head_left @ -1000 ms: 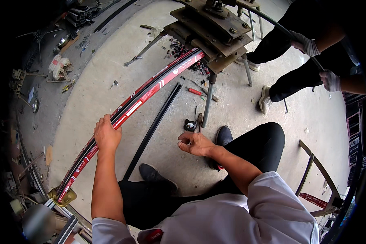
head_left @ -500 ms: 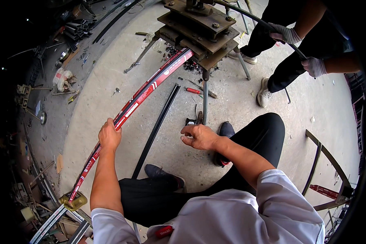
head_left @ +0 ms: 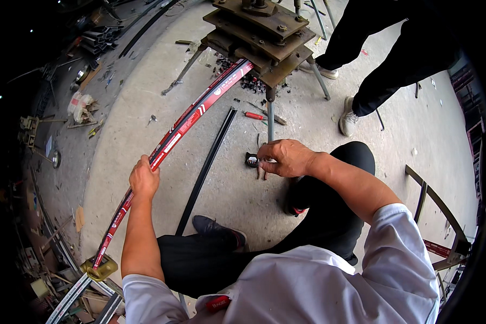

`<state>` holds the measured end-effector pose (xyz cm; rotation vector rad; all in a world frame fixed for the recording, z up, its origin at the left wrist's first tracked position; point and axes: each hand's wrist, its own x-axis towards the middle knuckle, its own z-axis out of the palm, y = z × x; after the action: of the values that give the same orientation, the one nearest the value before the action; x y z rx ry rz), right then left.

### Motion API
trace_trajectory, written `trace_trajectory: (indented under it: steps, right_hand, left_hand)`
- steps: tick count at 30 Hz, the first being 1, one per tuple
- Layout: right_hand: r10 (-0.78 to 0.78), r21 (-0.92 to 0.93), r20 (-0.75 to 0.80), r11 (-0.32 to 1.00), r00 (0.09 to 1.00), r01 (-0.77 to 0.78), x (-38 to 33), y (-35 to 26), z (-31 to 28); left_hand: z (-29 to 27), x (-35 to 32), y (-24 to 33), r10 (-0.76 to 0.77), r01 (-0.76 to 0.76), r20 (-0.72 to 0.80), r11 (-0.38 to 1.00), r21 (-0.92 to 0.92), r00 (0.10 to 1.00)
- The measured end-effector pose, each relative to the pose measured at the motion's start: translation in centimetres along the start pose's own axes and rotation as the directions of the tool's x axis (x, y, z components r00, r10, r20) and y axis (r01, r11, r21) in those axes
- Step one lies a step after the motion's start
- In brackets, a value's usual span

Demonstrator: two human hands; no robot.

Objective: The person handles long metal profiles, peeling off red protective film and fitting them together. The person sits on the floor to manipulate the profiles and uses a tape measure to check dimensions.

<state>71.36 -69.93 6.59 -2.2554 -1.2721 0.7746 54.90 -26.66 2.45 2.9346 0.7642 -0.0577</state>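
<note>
My left hand (head_left: 144, 178) is closed around a long curved metal strip (head_left: 186, 124) with red printed film and a dark groove. The strip's upper end enters a stack of bolted steel plates (head_left: 264, 32) on legs. My right hand (head_left: 289, 157) is low beside one of the legs, thumb and bent fingers apart with a pale gap between them. Beneath its fingertips is a pair of pliers (head_left: 265, 175) with reddish handles, partly hidden. A small black tape measure (head_left: 251, 159) sits just left of these fingers.
A straight black bar (head_left: 206, 170) lies between my feet. Near the stand are a red-handled tool (head_left: 254, 115) and dark scraps (head_left: 254, 83). A yellowish support (head_left: 101, 267) stands under the strip's lower end. Another person's legs (head_left: 378, 70) are at upper right; a curved metal frame (head_left: 443, 213) is at right.
My right hand has moved slightly up and right, its fingers curling down over the pliers. The other person's gloved hands and the bar they held have left view. My left hand keeps its grip.
</note>
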Motion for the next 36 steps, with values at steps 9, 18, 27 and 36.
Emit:
trace_trajectory:
  steps: [9, 18, 27, 36]
  right_hand:
    - [0.021, -0.005, 0.011, 1.0, 1.0, -0.021, 1.6, 0.1, 0.8]
    - [-0.043, -0.033, 0.023, 0.998, 0.999, 0.044, 2.4, -0.7, 1.4]
    - [-0.045, -0.065, -0.019, 0.997, 0.999, 0.044, 3.3, -0.8, 1.4]
    - [-0.064, -0.066, -0.02, 0.996, 0.998, 0.063, 3.9, -1.0, 0.8]
  left_hand:
    - [-0.7, 0.0, 0.7, -0.035, 0.035, 0.048, 0.999, 0.012, 0.998]
    - [-1.1, -0.1, 1.4, -0.063, 0.061, 0.067, 0.998, 0.033, 0.996]
    - [-1.0, -0.2, 1.1, -0.024, 0.023, 0.058, 1.0, 0.021, 0.998]
    - [-1.0, -0.3, 0.3, -0.005, 0.005, 0.045, 1.0, 0.012, 0.999]
